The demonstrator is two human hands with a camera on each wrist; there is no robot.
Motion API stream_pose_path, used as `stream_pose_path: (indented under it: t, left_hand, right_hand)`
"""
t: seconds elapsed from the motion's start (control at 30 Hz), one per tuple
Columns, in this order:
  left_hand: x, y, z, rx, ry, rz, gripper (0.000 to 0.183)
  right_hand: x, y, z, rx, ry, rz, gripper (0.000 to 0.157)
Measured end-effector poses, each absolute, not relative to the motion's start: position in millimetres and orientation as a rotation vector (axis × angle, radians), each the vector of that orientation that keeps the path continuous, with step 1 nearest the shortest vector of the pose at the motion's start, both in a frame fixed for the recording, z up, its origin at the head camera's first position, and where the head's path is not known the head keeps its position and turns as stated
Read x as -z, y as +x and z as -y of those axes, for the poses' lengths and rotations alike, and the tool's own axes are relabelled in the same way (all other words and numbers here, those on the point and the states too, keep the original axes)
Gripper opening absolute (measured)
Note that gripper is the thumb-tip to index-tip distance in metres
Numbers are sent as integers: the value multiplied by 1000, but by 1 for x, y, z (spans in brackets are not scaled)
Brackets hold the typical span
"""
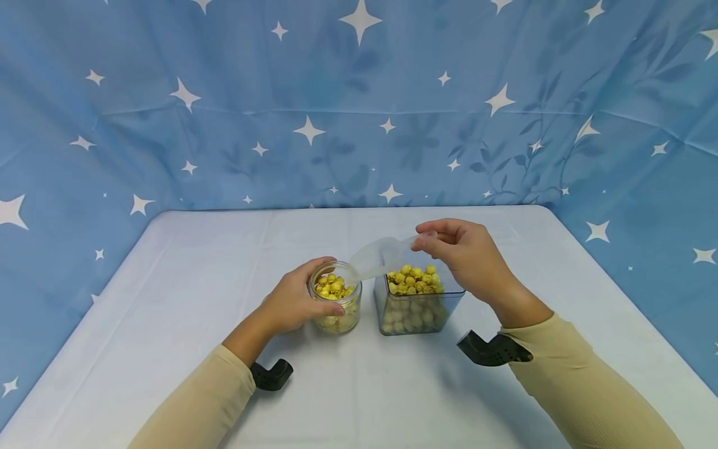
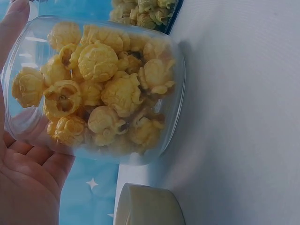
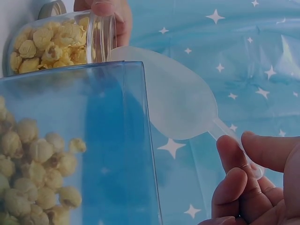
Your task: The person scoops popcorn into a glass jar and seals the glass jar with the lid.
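My left hand (image 1: 294,299) grips a clear glass jar (image 1: 343,318) partly filled with yellow popcorn (image 1: 331,287). In the left wrist view the jar (image 2: 176,117) shows the popcorn (image 2: 98,61) through its wall. Between thumb and fingers, my right hand (image 1: 462,249) pinches the handle of a translucent white scoop (image 1: 378,257). The scoop (image 3: 173,93) reaches over to the jar's mouth, its front edge at the rim; I see no popcorn in it. Below my right hand stands a clear rectangular container (image 1: 449,305) holding more popcorn (image 1: 415,280).
A round, pale, lid-like object (image 2: 154,206) lies beside the jar, mostly hidden behind my left hand in the head view. The white-covered table (image 1: 185,299) ends at a blue star-patterned curtain (image 1: 336,156). Black devices (image 1: 488,350) are strapped at both wrists.
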State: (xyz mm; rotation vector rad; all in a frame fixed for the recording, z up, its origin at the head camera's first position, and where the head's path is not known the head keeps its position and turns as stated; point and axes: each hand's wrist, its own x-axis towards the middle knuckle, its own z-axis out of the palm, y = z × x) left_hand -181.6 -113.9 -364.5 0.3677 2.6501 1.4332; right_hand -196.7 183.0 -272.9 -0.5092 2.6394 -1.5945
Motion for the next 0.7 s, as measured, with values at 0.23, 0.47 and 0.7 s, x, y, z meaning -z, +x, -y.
stream_pose_path:
  t: [0.23, 0.47, 0.7]
  left_hand:
    - [362, -181, 114, -1424, 375, -2657, 94]
    - [363, -182, 115, -1416, 386, -2658, 95]
    - [363, -183, 114, -1403, 362, -2664, 96]
  right_hand:
    - [277, -198, -187, 1622, -518, -2620, 32]
    - [281, -196, -207, 1678, -486, -2611, 38]
    - [288, -198, -231, 1834, -428, -2565, 44]
